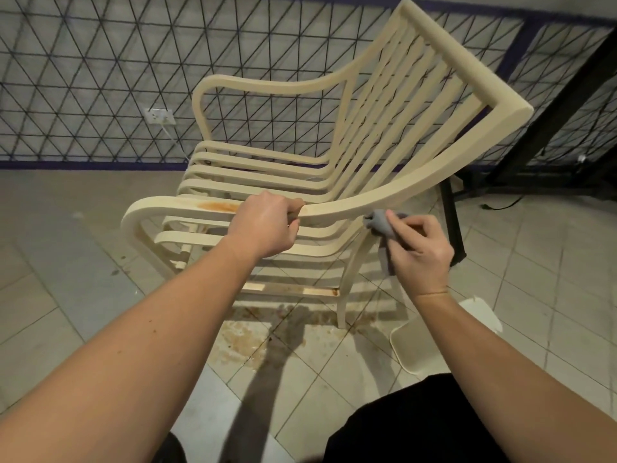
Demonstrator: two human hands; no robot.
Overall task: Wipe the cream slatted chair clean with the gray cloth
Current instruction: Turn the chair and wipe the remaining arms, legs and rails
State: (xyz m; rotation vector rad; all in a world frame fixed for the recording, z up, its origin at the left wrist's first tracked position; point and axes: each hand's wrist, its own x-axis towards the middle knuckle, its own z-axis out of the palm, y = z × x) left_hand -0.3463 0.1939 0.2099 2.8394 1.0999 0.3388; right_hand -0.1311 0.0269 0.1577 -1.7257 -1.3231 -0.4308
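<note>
The cream slatted chair (374, 128) stands on the tiled floor, seen from its side, with its back to the right. My left hand (263, 225) grips the near armrest, fingers curled over its top. An orange-brown stain (218, 206) marks that armrest just left of this hand. My right hand (417, 252) holds the bunched gray cloth (380, 223) and presses it against the underside of the near armrest, where it curves up to the backrest. Part of the cloth hangs down behind my palm.
Brown dirt stains (247, 342) spread over the floor tiles under the chair. A cream tray-like object (410, 345) lies on the floor at the right, by my right forearm. A dark metal frame (547, 121) stands behind the chair. A wall socket (159, 115) sits on the patterned wall.
</note>
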